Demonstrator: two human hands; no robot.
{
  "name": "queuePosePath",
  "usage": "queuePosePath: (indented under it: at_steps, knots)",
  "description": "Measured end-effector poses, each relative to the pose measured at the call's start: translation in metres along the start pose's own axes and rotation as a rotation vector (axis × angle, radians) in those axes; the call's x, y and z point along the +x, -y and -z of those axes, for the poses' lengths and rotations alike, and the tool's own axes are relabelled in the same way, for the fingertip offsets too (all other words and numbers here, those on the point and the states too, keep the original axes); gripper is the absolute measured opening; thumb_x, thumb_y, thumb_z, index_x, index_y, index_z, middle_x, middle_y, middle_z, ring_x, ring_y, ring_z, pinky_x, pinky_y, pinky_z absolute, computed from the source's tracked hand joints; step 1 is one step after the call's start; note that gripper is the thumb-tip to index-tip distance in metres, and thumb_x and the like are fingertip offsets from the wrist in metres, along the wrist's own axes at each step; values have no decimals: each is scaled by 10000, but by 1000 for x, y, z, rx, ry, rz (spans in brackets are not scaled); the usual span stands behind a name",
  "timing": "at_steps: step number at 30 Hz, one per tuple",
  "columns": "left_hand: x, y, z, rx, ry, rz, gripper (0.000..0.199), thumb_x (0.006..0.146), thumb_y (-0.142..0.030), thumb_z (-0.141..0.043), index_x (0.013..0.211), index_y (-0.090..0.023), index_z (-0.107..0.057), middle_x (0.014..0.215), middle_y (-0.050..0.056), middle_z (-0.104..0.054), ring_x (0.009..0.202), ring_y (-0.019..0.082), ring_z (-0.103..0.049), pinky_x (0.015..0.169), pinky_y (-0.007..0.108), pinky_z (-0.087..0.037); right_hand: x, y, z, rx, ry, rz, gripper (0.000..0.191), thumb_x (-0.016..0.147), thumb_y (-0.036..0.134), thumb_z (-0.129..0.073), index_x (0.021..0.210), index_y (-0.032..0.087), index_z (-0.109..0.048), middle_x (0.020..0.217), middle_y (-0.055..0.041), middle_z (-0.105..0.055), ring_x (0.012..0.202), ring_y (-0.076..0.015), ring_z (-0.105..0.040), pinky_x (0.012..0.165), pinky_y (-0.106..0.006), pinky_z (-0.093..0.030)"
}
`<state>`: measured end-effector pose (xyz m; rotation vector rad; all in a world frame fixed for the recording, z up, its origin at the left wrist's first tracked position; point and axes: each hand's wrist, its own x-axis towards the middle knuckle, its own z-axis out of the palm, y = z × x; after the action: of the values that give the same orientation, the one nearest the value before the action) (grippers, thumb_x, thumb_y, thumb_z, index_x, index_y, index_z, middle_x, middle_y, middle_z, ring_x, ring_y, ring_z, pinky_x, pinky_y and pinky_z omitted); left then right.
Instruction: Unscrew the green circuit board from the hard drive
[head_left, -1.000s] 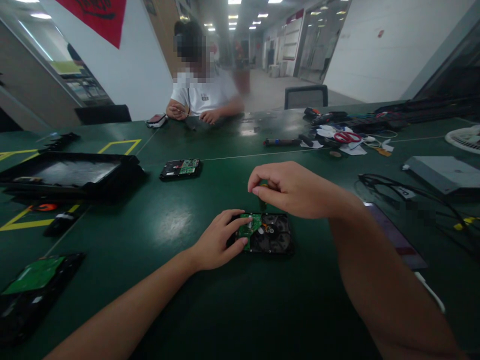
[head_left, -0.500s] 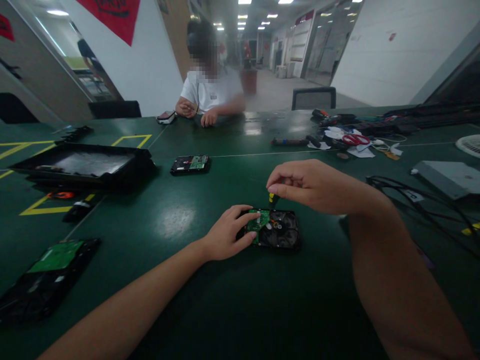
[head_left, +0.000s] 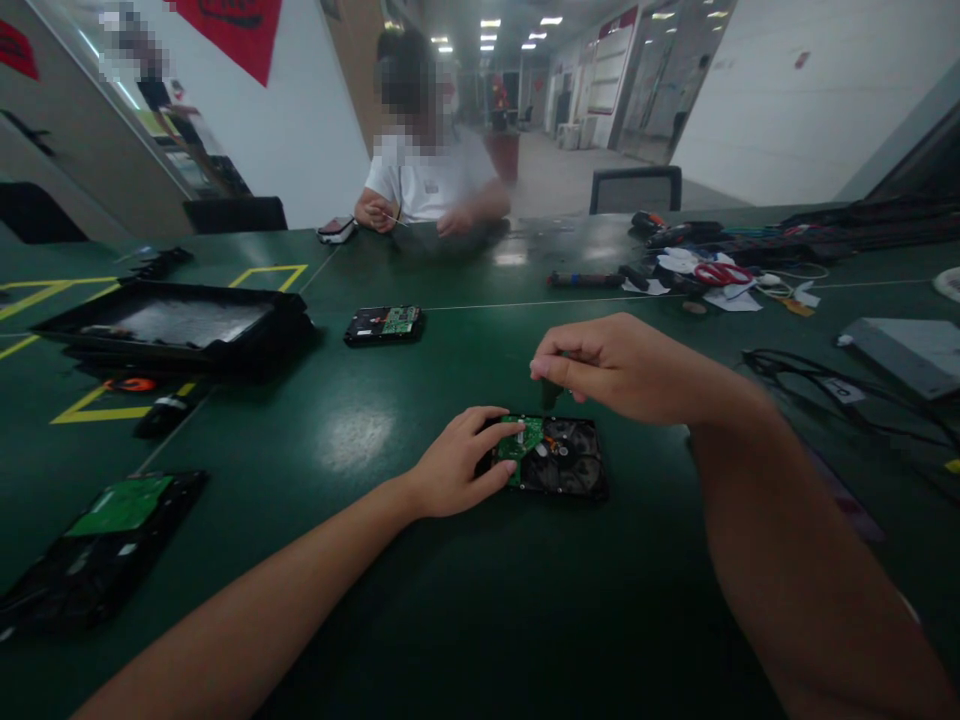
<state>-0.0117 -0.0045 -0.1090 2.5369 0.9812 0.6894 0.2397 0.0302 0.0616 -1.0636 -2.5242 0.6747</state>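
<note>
A hard drive [head_left: 566, 462] lies flat on the green table, its green circuit board facing up at the left end. My left hand [head_left: 465, 465] holds the drive by that end, thumb and index finger resting on top and the other fingers by the far edge. Above the drive's far edge, my right hand [head_left: 600, 365] is closed around a small screwdriver [head_left: 551, 395]. Its short dark handle points down; the tip is too small to make out.
A second hard drive [head_left: 384, 325] lies farther off, and a third [head_left: 105, 550] at the near left. Black trays [head_left: 180, 320] sit at the left. At the right are cables [head_left: 825, 385], a grey metal box [head_left: 907, 350] and a clutter of tools. Someone in white [head_left: 427, 185] sits opposite.
The screwdriver's handle has turned in my right hand: its yellow part showed before, now a dark side shows. My left hand keeps its place on the drive. The view has shifted slightly.
</note>
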Motion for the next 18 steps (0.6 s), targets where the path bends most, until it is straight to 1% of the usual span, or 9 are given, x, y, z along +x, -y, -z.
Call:
queuePosePath:
  at_steps: [2,5,7,10,12,14,16,18]
  knots:
    - [0,0,0,-1,3,2,523,1027,-405,-585,1524,-254,-519,1488,152,-517,1382,320,-509,1147,532,-457,1,-2,-1,66,21,-31,335,1034,433,-513,984,182,-728,742,0,-687,690,-140,-606,680,-275,-375]
    - [1,-1,1,-6,5,-4,525,1028,-411,-583,1524,-253,-521,1485,155,-522,1375,326,-515,1138,535,-462,1,-3,-1,151,48,-63,332,1039,420,-495,1090,179,-719,772,-7,-710,678,-139,-629,675,-272,-406]
    - [1,-1,2,-11,3,-9,525,1027,-411,-582,1524,-254,-521,1483,156,-527,1371,330,-519,1135,539,-463,0,-1,-1,156,53,-64,321,1033,410,-508,1126,180,-711,797,-11,-720,686,-140,-634,686,-274,-417]
    - [2,-2,2,-14,-4,-7,522,1024,-411,-586,1520,-263,-524,1485,151,-529,1367,333,-525,1133,545,-465,0,1,-2,92,28,-27,302,1022,398,-533,1155,191,-708,857,-16,-732,734,-143,-637,718,-278,-411]
    - [1,-2,2,-12,-7,-6,520,1022,-410,-587,1518,-266,-526,1485,149,-530,1366,333,-526,1135,547,-463,0,2,-3,30,-7,-2,286,1015,396,-543,1119,195,-718,892,-22,-738,768,-149,-634,735,-281,-399]
    - [1,-2,3,-11,0,-4,520,1023,-411,-586,1518,-264,-525,1486,149,-529,1371,333,-521,1139,546,-461,1,2,-4,-39,-50,-3,272,1002,403,-560,1031,188,-725,884,-29,-735,776,-155,-623,735,-284,-384]
    - [1,-3,4,-11,12,3,519,1027,-411,-580,1520,-263,-522,1487,149,-525,1374,330,-517,1143,545,-457,2,1,-5,-125,-106,-32,257,975,403,-591,934,180,-712,839,-32,-718,763,-160,-604,723,-287,-363]
    - [1,-3,4,-9,19,10,517,1031,-414,-573,1523,-263,-518,1491,149,-520,1376,328,-514,1144,543,-456,2,1,-6,-207,-160,-63,221,942,376,-621,878,176,-689,804,-33,-700,747,-164,-584,711,-291,-344]
